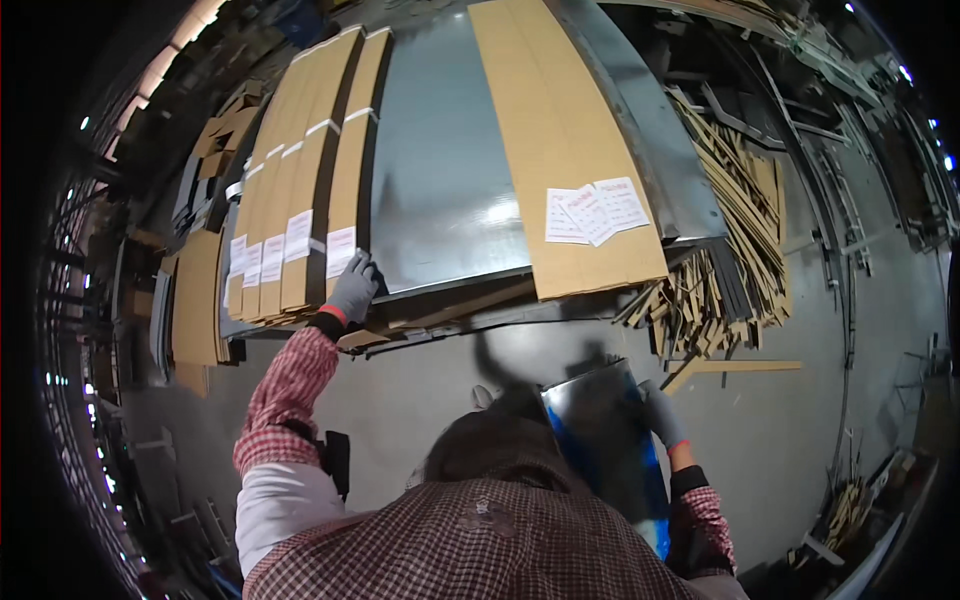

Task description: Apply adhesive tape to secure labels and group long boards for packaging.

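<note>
My left hand (354, 287), in a grey glove, is closed on the near end of a narrow cardboard-wrapped pack (352, 180) with white straps and a paper label. Several similar packs (290, 190) lie side by side to its left. On its right is a large, shiny grey metal sheet (440, 150). My right hand (662, 415), also gloved, grips the right edge of a long dark metal panel (603, 420) with blue along its edges. The panel is tilted beside my body, and its lower part is partly hidden. The fingertips under its edge are out of sight.
A wide cardboard strip (570, 130) lies across the metal sheet, with printed papers (597, 211) on its near end. Right of the stack is a heap of thin cardboard strips (735, 220), some spilling onto the floor (400, 420). More cardboard (196, 300) stands at the left.
</note>
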The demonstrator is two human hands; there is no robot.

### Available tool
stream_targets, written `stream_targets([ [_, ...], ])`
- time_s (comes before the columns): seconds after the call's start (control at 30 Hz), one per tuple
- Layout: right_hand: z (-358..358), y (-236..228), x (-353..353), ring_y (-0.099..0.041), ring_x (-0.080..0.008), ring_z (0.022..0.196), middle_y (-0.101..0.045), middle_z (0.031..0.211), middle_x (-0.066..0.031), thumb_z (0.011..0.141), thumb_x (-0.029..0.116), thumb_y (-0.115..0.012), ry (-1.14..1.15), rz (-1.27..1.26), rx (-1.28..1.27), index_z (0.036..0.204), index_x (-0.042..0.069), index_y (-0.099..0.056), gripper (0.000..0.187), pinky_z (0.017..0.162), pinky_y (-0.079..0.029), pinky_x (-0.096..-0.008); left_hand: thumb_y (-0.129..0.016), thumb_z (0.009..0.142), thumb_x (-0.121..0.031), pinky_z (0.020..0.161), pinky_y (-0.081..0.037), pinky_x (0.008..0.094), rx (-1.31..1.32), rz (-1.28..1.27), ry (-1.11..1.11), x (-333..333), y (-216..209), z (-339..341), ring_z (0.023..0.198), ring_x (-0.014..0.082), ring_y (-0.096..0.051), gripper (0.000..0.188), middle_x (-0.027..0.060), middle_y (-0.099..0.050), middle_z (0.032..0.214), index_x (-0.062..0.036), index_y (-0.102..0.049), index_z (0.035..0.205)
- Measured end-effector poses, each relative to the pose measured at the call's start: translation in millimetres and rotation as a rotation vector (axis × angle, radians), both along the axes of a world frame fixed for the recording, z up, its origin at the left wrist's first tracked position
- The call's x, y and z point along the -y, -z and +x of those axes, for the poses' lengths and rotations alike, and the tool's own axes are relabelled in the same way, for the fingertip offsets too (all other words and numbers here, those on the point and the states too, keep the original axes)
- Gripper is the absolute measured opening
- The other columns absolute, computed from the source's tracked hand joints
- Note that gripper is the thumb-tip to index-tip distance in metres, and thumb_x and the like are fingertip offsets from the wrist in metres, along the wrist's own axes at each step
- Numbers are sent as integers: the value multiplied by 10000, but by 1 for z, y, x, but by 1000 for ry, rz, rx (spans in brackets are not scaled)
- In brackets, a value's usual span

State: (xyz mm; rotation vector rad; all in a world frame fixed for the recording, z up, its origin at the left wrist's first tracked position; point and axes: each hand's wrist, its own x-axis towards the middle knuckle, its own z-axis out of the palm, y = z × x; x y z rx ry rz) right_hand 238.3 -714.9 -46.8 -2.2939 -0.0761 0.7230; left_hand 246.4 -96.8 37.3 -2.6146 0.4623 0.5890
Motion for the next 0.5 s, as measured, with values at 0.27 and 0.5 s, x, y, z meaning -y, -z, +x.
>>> stream_targets([
  [0.27, 160, -103, -124, -605, -369, 881, -622, 911, -190, 930, 116, -526, -176, 77, 832, 1036, 47, -601, 148, 756, -462, -454, -786, 759, -398, 591, -477, 388, 523, -1333, -816, 199, 44, 86, 652, 225, -557, 560, 119, -608, 808, 49, -549, 999],
  [0.5, 207, -57, -178, -539, -315, 1010, -575, 925, -128, 756, 27, -548, -542, 31, 1107, 1059, 47, -561, 304, 857, -393, -456, -700, 769, -565, 920, -457, 488, 340, -1247, -1246, 257, 91, 148, 1053, 459, -549, 865, 361, -525, 1123, 151, -441, 1181],
])
